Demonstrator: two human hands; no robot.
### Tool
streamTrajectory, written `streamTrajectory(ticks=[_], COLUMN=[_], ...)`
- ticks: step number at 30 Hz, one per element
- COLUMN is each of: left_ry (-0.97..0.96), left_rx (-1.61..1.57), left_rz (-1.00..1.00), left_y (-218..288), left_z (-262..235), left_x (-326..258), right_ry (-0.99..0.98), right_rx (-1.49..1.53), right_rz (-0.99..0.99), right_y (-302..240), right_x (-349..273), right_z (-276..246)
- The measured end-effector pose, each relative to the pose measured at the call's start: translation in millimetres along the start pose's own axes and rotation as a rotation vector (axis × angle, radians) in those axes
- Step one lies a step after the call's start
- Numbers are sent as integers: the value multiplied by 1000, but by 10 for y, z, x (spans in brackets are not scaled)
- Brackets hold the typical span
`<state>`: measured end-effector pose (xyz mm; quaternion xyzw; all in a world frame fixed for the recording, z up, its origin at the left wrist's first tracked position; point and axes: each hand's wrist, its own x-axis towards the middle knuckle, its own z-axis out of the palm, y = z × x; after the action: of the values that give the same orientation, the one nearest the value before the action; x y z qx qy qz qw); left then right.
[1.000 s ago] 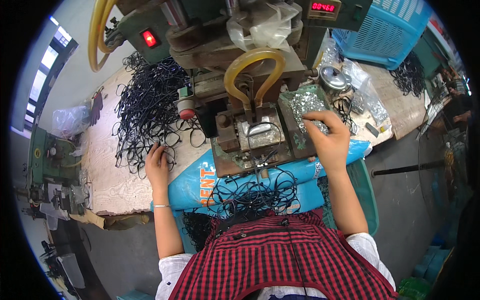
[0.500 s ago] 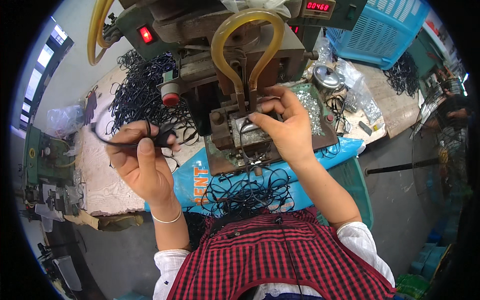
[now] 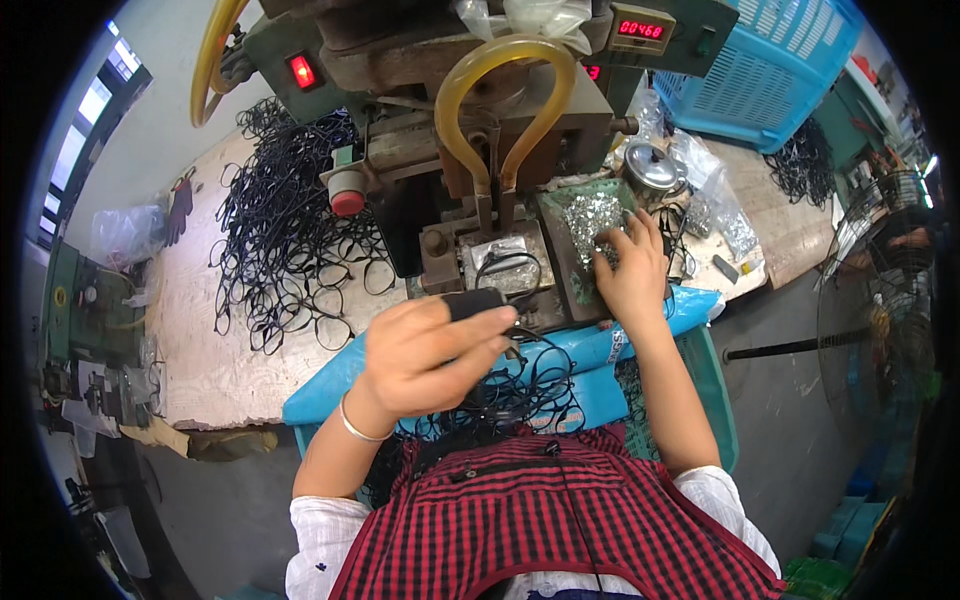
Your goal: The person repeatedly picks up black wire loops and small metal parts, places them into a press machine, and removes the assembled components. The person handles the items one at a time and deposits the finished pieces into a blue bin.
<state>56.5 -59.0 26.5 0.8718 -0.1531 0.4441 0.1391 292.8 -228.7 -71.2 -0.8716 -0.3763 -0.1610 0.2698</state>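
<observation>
My left hand (image 3: 420, 358) is in front of the press, its fingers closed on a thin black cord loop (image 3: 540, 270). The loop rises from the fingertips over the press's metal bed (image 3: 510, 280). A black piece or wrap (image 3: 474, 303) lies along the fingers; which one is unclear. Over a green-edged tray (image 3: 582, 283), my right hand (image 3: 638, 268) has its fingers apart, the tips at a heap of small silvery metal pieces (image 3: 590, 222). Two upright press bars (image 3: 495, 208) stand behind the bed. More black cord loops (image 3: 535, 385) hang at my lap.
Black cord loops (image 3: 290, 220) are heaped on the table's left. A red button (image 3: 348, 203) juts from the press, and a yellow hose (image 3: 505, 50) arches above it. A lidded metal pot (image 3: 652, 167), plastic bags (image 3: 705, 170) and a blue crate (image 3: 760, 70) stand right.
My left hand has moved right, from beside the cord heap to the press front. My right hand has left the press bed and gone right to the metal pieces.
</observation>
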Motion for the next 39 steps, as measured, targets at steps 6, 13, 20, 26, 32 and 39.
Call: streamTrajectory(ticks=[6, 13, 20, 26, 32, 39], left_ry=[-51, -49, 71, -356, -306, -1], left_rx=[79, 67, 514, 928, 896, 733], left_rz=[173, 133, -376, -875, -909, -907], left_y=[-55, -38, 109, -515, -800, -762], left_z=[121, 127, -315, -754, -559, -243], left_x=[6, -32, -425, -1265, -2076, -1408], right_ry=[50, 153, 121, 147, 89, -63], right_rx=[193, 315, 486, 506, 522, 788], right_rz=[5, 33, 174, 141, 282, -37], right_y=[95, 139, 46, -33, 50, -769], right_x=[117, 113, 88, 178, -39, 269], right_z=[56, 60, 51, 116, -16, -599])
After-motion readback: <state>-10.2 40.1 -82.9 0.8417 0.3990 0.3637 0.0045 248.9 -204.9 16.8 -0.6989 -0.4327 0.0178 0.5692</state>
